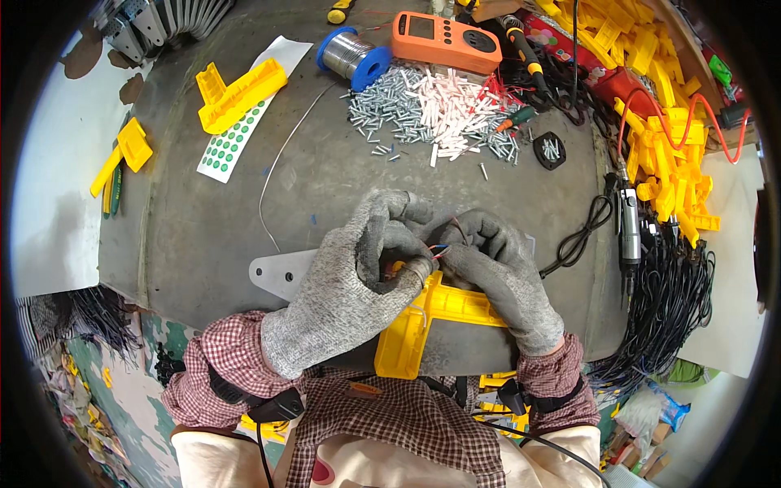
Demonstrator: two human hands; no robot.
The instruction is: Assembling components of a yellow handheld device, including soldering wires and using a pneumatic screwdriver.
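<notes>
Both my hands wear grey gloves and meet over the front middle of the table. With its thumb and forefinger closed, my left hand [350, 285] pinches something small, mostly hidden by the glove. Thin coloured wires [439, 249], one blue and one reddish, run between the hands, and my right hand [496, 272] is closed on them. Below the fingers lies a yellow T-shaped plastic housing [403, 342], its hollow side up, one arm reaching under my right hand. A grey metal plate [281, 273] with holes sticks out beyond my left hand.
Beyond my hands are a heap of screws and pale pegs [431, 110], a solder spool [354, 58] and an orange meter [447, 41]. A sticker sheet [224, 159] lies left under yellow housings [244, 98]. An electric screwdriver [628, 228] and black cables [659, 301] are at right.
</notes>
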